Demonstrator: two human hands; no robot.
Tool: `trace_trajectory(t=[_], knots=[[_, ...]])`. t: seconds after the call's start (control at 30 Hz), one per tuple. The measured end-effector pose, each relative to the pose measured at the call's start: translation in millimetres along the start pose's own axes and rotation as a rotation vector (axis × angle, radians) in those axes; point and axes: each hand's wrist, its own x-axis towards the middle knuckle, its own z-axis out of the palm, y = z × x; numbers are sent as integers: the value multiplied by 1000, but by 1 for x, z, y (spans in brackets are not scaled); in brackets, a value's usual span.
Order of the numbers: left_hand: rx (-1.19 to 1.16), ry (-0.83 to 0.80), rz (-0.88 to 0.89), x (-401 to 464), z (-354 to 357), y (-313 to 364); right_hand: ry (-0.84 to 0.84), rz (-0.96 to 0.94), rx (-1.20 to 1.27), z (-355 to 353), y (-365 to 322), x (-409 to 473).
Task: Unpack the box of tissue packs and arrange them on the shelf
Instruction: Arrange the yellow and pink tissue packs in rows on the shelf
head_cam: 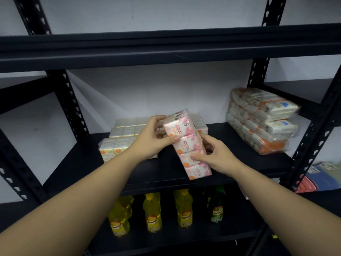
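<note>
Holding a pink tissue pack [187, 145] tilted over the shelf [239, 145] front edge, mid-shelf: left hand [154, 138] gripped its upper end, right hand [215, 157] its lower side. White packs [123, 137] lay behind-left; a wrapped stack [262, 121] sat at the right end.

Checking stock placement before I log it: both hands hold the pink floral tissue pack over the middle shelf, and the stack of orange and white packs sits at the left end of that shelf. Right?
Not quite. The stack of orange and white packs sits at the right end of the middle shelf, as the head view shows. The rest holds: the left hand and right hand hold the pink floral tissue pack over that shelf.
</note>
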Motion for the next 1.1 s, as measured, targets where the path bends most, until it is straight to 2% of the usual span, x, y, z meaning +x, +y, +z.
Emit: trace_trajectory(t=[0.23, 0.37, 0.47, 0.6, 0.73, 0.83, 0.97, 1.1], knots=[[-62, -69, 34, -7, 21, -17, 33, 16, 33, 11, 0, -1], [29, -84, 63, -6, 36, -16, 154, -110, 15, -1, -38, 13], [1, -68, -1, -3, 47, -26, 131, -197, -89, -14, -65, 22], [40, -193, -98, -15, 61, -52, 105, -176, -231, -29, -60, 23], [49, -126, -91, -14, 65, -60, 167, -180, -255, -49, -51, 16], [137, -99, -24, -6, 57, -49, 242, -148, -321, -68, -37, 10], [409, -94, 68, 3, 49, -45, 155, -15, -314, -73, -4, -4], [558, -118, 79, 8, 52, -51, 176, 6, -355, -61, 28, -14]])
